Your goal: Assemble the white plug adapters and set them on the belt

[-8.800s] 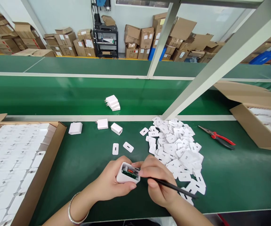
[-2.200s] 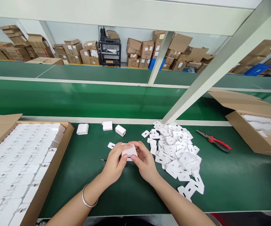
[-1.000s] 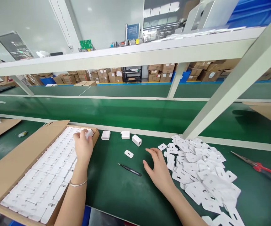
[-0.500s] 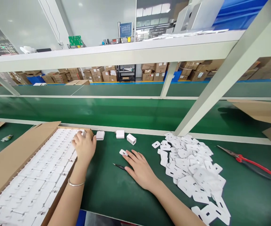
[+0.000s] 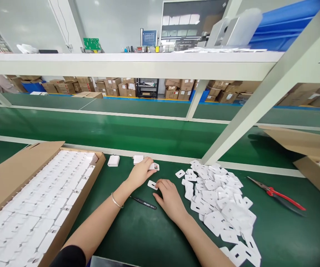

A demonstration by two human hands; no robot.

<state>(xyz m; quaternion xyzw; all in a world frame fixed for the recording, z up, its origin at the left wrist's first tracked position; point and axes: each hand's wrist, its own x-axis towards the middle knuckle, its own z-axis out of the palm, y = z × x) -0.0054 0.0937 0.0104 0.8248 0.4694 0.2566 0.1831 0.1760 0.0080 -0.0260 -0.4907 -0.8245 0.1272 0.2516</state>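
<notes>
Left hand, shifted from carton to bench: clasped around one white housing, open end rightward. Right hand, separate: loosely spread at a slotted white plate on the bench. Both parts apparently engaged.

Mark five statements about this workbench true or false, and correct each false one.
1. The left hand has its fingers on a charger. True.
2. The right hand holds the tweezers. False: they lie on the table; its fingertips are at a loose plate.
3. The pliers lie right of the plate pile. True.
4. The left carton is shut. False: it is open.
5. The bracelet is on the right wrist. False: the left.
</notes>
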